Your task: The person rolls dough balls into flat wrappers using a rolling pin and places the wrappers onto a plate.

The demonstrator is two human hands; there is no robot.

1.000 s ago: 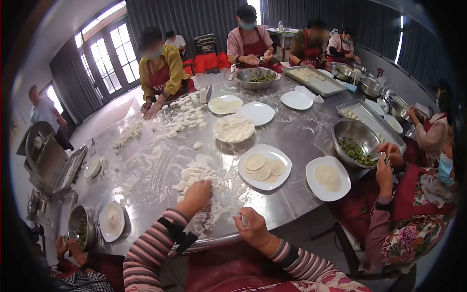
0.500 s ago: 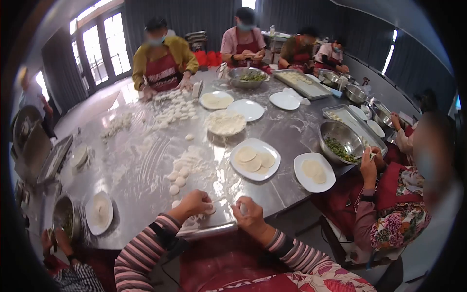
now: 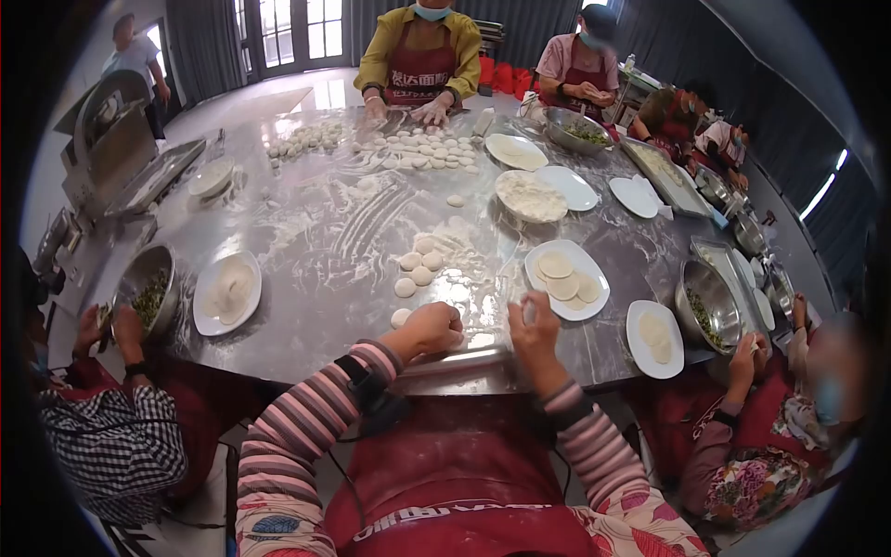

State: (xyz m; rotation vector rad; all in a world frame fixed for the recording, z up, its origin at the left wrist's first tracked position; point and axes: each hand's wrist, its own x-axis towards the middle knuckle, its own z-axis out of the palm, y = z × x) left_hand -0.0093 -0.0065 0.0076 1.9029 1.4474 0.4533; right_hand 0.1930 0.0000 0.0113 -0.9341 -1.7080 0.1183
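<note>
My left hand is closed in a fist low over the floured steel table, near its front edge. Whatever lies under those fingers is hidden. Just left of it is a small dough piece, and a cluster of flattened dough pieces lies beyond. My right hand is raised a little, its fingers curled toward the thumb; I cannot make out what it grips. Past it stands a white plate with several round dough wrappers on it.
A bowl of flour and plates stand farther back. At left, a co-worker's hands are by a steel bowl of green filling; another such bowl is at right. Opposite, a person in yellow handles dough pieces.
My view has swung left, so the table sits farther right in it. My right hand has lifted, and the dough disc seen at my left fingers is now out of sight.
</note>
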